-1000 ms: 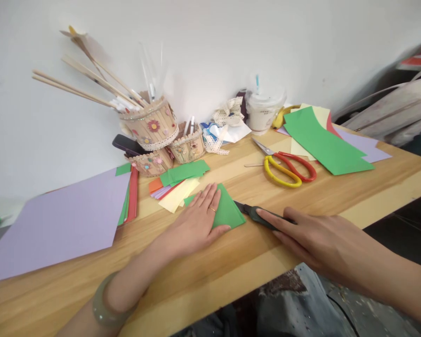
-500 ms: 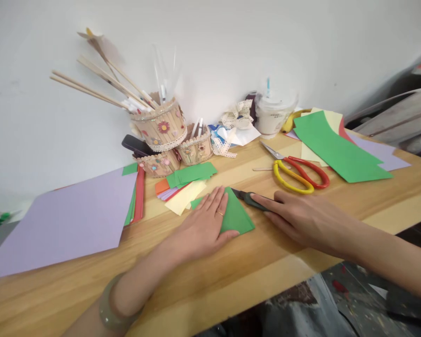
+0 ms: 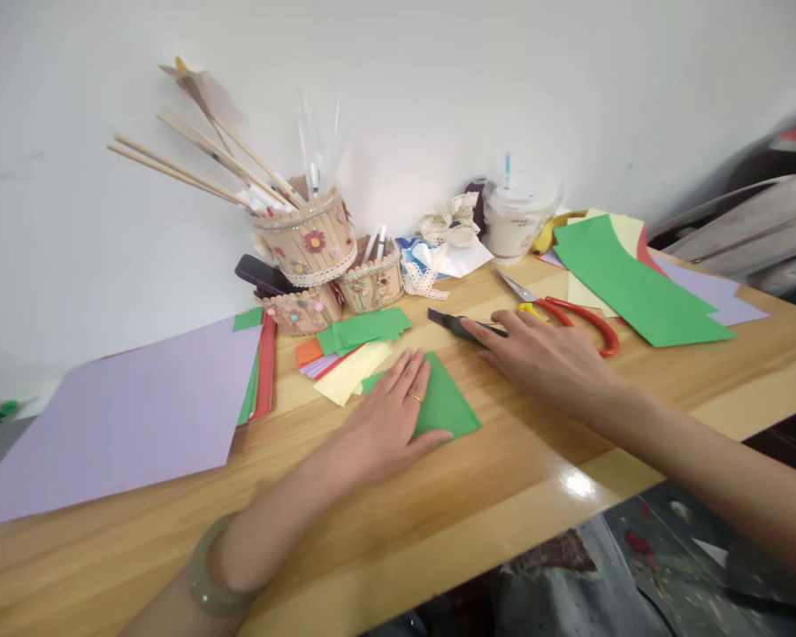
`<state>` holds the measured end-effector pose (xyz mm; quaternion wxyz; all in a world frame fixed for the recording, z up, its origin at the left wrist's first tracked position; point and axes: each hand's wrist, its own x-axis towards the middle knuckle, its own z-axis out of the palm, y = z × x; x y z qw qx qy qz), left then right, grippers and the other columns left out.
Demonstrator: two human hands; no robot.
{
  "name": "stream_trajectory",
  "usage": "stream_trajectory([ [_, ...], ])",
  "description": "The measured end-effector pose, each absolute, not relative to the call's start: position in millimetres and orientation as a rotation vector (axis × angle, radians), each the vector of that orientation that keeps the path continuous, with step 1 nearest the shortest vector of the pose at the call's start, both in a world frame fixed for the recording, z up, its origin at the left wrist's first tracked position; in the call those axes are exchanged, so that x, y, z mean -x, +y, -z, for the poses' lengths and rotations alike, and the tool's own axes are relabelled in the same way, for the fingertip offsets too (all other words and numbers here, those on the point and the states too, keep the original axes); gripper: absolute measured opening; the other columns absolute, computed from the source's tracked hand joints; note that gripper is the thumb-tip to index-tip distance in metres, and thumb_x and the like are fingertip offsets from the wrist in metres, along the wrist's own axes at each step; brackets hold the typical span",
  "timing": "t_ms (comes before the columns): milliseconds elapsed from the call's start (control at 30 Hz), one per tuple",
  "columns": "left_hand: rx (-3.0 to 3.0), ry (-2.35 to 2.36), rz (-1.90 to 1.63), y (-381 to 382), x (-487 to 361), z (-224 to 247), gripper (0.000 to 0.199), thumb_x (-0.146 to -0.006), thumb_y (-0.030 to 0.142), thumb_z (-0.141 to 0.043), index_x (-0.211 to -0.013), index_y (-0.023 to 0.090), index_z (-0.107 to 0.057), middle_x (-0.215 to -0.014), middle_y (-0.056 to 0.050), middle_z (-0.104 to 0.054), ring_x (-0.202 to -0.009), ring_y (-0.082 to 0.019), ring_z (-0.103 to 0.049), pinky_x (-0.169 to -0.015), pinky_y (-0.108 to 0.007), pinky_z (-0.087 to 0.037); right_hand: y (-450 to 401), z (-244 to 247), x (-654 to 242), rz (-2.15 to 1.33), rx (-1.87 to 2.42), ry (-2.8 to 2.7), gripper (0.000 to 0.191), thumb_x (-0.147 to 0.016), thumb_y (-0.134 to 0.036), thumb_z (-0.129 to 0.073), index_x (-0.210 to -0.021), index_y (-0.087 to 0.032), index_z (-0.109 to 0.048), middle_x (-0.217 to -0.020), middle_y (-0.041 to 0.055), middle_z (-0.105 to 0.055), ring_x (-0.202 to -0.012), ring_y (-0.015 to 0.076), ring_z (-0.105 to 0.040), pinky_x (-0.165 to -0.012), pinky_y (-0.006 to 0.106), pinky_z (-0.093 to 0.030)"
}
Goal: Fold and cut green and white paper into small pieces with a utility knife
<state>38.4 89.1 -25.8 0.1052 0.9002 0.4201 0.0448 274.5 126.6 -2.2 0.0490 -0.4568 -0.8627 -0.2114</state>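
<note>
while the left hand lies flat, thumb out, on the green paper and the right hand grips a knife beyond it, a careless slip could nick fingers.

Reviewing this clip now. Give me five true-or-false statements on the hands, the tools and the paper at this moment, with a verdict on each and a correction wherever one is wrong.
1. The left hand lies flat on the green paper. True.
2. The right hand holds a dark cutter. True.
3. The dark cutter is touching the green paper. False: it shows apart from it, beyond the paper's far corner.
4. The handles of the scissors are both red. False: one is red, the other yellow.
5. A bracelet is on the left arm. True.
</note>
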Motion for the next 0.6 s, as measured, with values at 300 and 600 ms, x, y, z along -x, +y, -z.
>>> stream_trajectory([
  [300, -2.391, 1.327, -0.847, 94.0, -29.1, 21.1, 0.047, -0.1, 0.035, -0.03, -0.143, 0.016, -0.033, -0.148, -0.014, -0.041, -0.139, -0.023, -0.033, -0.113, -0.047, -0.031, 89.5, 22.6, -255.6, 0.272, 0.636, -2.678, 0.047, -0.097, -0.038, -0.039, -0.126, -0.004, -0.053, -0.13, 0.0163, -0.058, -0.123, 0.0233, -0.052, -0.101, 0.039, -0.045],
  [600, -2.441, 1.373, -0.972, 70.9, -1.3, 17.3, 0.031, -0.095, 0.021, -0.04, -0.111, 0.021, -0.066, -0.108, -0.006, -0.072, -0.115, -0.025, -0.057, -0.097, -0.049, -0.048, 87.0, 20.2, -260.8, 0.218, 0.828, -2.63, 0.033, -0.096, -0.015, -0.032, -0.096, -0.013, -0.065, -0.096, 0.014, -0.072, -0.083, 0.0182, -0.069, -0.068, 0.029, -0.053],
])
